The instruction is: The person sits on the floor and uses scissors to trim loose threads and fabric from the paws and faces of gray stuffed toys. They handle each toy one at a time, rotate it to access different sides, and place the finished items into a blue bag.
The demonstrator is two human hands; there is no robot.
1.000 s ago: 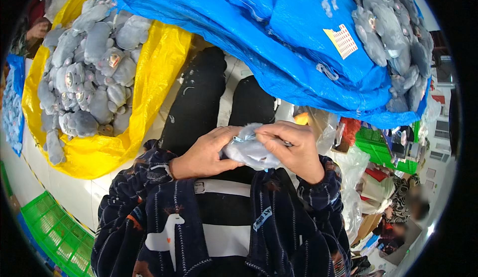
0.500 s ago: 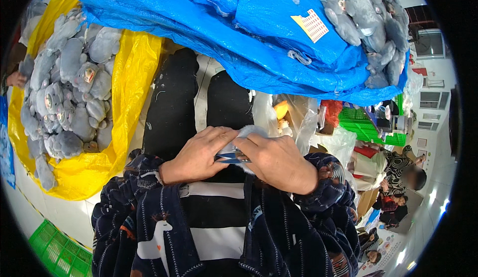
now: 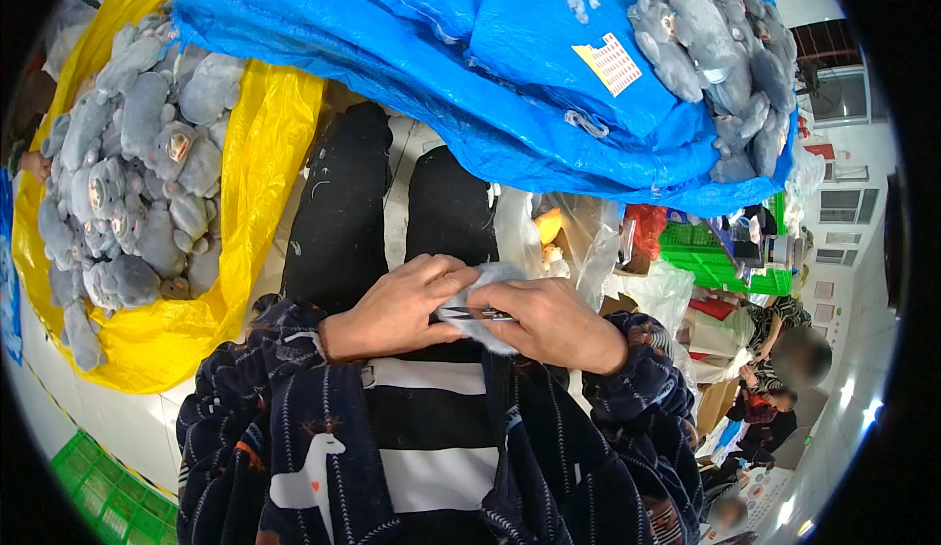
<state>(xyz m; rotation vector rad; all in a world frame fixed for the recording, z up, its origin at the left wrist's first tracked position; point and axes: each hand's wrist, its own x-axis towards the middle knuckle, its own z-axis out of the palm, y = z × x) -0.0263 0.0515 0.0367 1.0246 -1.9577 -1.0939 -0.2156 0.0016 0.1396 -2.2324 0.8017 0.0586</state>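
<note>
My left hand (image 3: pixel 407 305) pinches a small grey plush piece (image 3: pixel 469 326) above my lap. From the other side my right hand (image 3: pixel 564 322) closes round small thread snips (image 3: pixel 480 314), whose narrow metal blades lie across the fur and point toward my left fingers. Part of the plush shows above and below my right hand's fingertips. My hands cover much of the plush and the handles of the snips, so its exact shape is hidden.
On the left a yellow sack (image 3: pixel 265 182) holds many grey plush toys (image 3: pixel 142 114). A big blue sack (image 3: pixel 421 65) with more toys lies ahead. Green crates (image 3: pixel 706 251) and clear plastic bags (image 3: pixel 652 295) are at the right; another green crate (image 3: pixel 113 491) sits lower left. Other people are far right.
The plush has turned and more of its fur shows between my hands. The snips' blades have shifted slightly to the right, and my left hand has moved slightly.
</note>
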